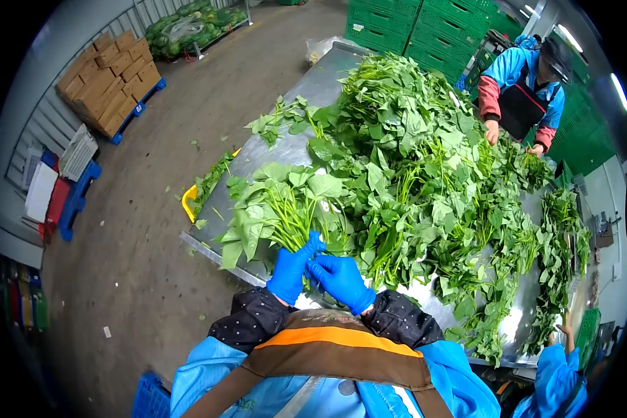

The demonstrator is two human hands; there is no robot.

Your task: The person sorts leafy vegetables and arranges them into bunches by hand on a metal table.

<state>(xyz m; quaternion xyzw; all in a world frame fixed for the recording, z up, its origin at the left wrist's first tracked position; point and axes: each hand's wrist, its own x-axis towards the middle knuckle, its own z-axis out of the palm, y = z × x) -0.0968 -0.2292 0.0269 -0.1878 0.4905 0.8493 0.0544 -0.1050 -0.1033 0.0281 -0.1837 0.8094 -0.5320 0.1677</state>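
Note:
My left hand (290, 270), in a blue glove, is wrapped round the stems of a bunch of leafy greens (283, 202). The leaves fan out above and to the left of the fist. Right beside it, my right hand (343, 281), also gloved in blue, has its fingers closed at the lower end of the bunch. What those fingers pinch is hidden. A large heap of the same greens (404, 160) covers much of the metal table (310, 87) in front of me and to the right.
Across the table a person (529, 90) handles greens; another person's sleeve (554, 380) shows at lower right. Green crates (380, 24) are stacked behind. Cardboard boxes (108, 87) stand on a blue pallet at left. A yellow-edged container (189, 202) with greens sits beside the table.

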